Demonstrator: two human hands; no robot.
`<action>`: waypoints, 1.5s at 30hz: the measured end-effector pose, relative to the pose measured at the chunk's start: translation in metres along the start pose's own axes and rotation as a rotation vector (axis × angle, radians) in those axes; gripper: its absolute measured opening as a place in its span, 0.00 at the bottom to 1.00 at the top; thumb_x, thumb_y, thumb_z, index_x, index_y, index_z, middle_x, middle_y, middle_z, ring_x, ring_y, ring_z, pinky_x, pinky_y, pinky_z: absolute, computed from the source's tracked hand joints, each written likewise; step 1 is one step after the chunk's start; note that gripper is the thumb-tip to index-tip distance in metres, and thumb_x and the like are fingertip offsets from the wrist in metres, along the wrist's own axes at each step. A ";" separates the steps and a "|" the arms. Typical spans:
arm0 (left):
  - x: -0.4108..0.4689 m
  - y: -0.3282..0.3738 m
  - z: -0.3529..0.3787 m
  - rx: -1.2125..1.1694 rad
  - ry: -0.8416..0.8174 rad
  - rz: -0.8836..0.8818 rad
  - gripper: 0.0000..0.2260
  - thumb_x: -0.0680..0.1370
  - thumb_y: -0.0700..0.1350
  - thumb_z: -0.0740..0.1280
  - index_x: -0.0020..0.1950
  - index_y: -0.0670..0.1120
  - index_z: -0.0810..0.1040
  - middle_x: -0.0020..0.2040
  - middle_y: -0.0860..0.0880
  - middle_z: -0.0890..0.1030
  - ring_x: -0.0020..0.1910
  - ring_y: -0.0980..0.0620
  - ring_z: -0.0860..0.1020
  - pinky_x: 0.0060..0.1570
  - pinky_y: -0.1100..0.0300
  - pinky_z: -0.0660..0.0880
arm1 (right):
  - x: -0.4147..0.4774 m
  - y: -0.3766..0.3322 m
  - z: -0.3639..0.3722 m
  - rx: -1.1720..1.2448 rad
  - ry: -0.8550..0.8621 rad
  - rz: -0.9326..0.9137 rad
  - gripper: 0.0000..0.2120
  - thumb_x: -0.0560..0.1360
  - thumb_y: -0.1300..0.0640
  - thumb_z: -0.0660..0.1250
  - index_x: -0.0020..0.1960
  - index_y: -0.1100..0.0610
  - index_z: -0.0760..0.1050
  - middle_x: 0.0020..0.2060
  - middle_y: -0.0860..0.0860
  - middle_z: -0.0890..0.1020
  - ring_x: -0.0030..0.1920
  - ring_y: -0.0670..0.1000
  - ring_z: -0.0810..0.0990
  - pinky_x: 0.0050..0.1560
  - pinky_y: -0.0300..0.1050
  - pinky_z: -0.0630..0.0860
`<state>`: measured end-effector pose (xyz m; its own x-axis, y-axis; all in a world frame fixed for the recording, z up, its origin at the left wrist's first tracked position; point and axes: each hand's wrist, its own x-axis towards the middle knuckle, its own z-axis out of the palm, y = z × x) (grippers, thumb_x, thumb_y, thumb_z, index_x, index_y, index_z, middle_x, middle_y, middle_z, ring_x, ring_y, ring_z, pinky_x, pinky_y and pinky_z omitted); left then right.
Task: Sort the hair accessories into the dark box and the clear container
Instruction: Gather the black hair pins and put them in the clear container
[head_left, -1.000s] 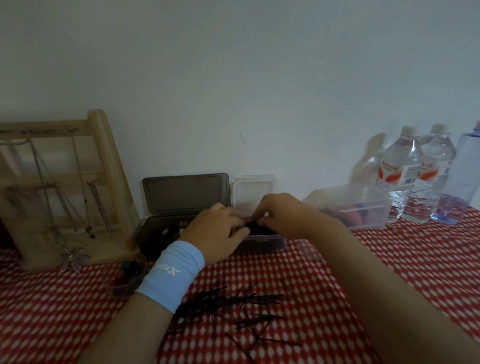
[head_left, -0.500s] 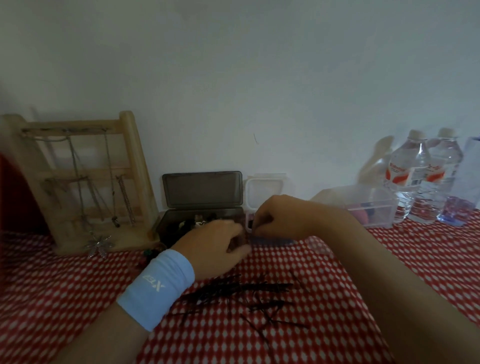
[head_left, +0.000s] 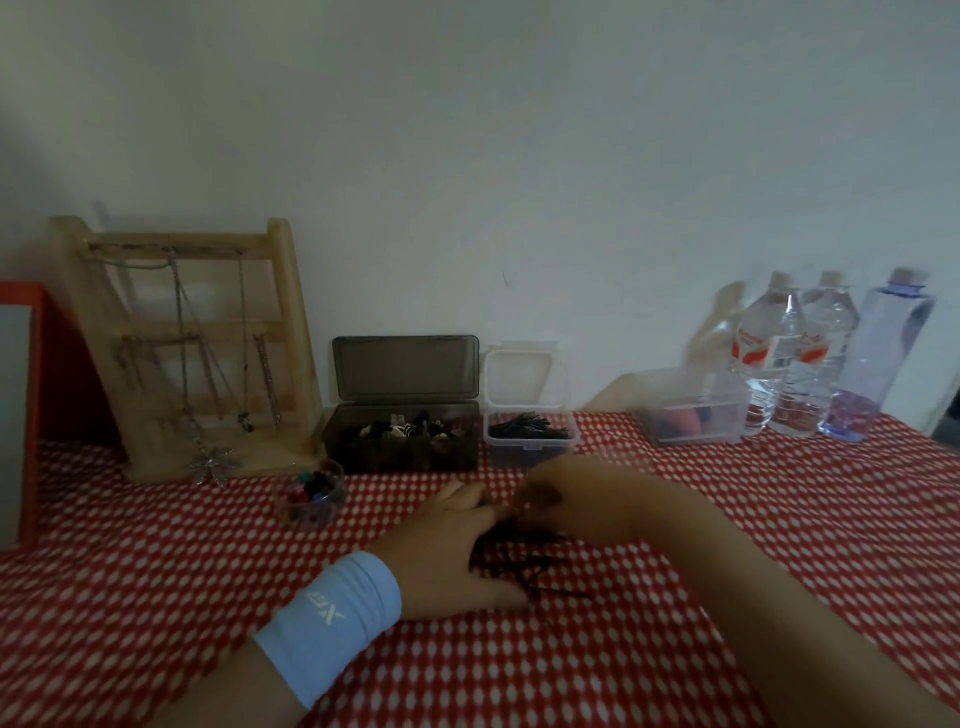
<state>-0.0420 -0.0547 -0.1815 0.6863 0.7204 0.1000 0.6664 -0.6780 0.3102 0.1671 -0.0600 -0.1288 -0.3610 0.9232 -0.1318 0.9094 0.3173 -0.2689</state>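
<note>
The dark box (head_left: 405, 441) stands at the back with its lid up and holds hair ties. Right of it is the small clear container (head_left: 530, 441), lid up, with black bobby pins inside. A loose pile of black bobby pins (head_left: 540, 566) lies on the red checked cloth in front. My left hand (head_left: 452, 551), with a blue wristband, rests on the cloth with straight fingers touching the pile's left side. My right hand (head_left: 566, 504) is over the pile's far side, fingertips curled and pinching a few pins; motion blur hides the detail.
A wooden jewellery stand (head_left: 182, 353) with hanging necklaces is at the back left, beside a red frame (head_left: 31, 405). A small round cup (head_left: 314, 499) of coloured bits sits before the dark box. Another clear tub (head_left: 696, 415) and three water bottles (head_left: 810, 358) stand at the right.
Both hands have drawn back from the clear container to the pin pile on the cloth. The view has shifted right, so the container and dark box now show fully.
</note>
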 end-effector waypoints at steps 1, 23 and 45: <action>-0.001 0.001 0.000 -0.033 0.038 0.005 0.33 0.68 0.72 0.65 0.70 0.60 0.68 0.56 0.61 0.66 0.58 0.62 0.63 0.63 0.59 0.68 | -0.003 -0.002 0.002 0.078 0.016 -0.025 0.12 0.79 0.55 0.66 0.61 0.45 0.79 0.48 0.38 0.80 0.46 0.39 0.78 0.48 0.34 0.73; -0.003 0.002 0.001 -0.042 0.014 0.026 0.38 0.65 0.73 0.66 0.72 0.61 0.65 0.64 0.62 0.65 0.63 0.62 0.64 0.64 0.62 0.66 | -0.016 -0.008 0.017 0.129 0.171 -0.113 0.07 0.74 0.49 0.73 0.52 0.44 0.83 0.45 0.38 0.82 0.44 0.36 0.78 0.47 0.32 0.73; -0.009 -0.018 -0.019 -0.003 0.041 -0.068 0.19 0.74 0.61 0.69 0.63 0.58 0.75 0.58 0.59 0.72 0.58 0.61 0.69 0.63 0.61 0.69 | -0.013 0.003 0.021 0.031 0.102 -0.011 0.23 0.69 0.43 0.76 0.63 0.44 0.78 0.53 0.40 0.81 0.49 0.39 0.77 0.48 0.31 0.71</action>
<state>-0.0657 -0.0463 -0.1697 0.6269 0.7703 0.1170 0.7102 -0.6267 0.3206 0.1706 -0.0754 -0.1480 -0.3464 0.9375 -0.0317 0.8982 0.3218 -0.2996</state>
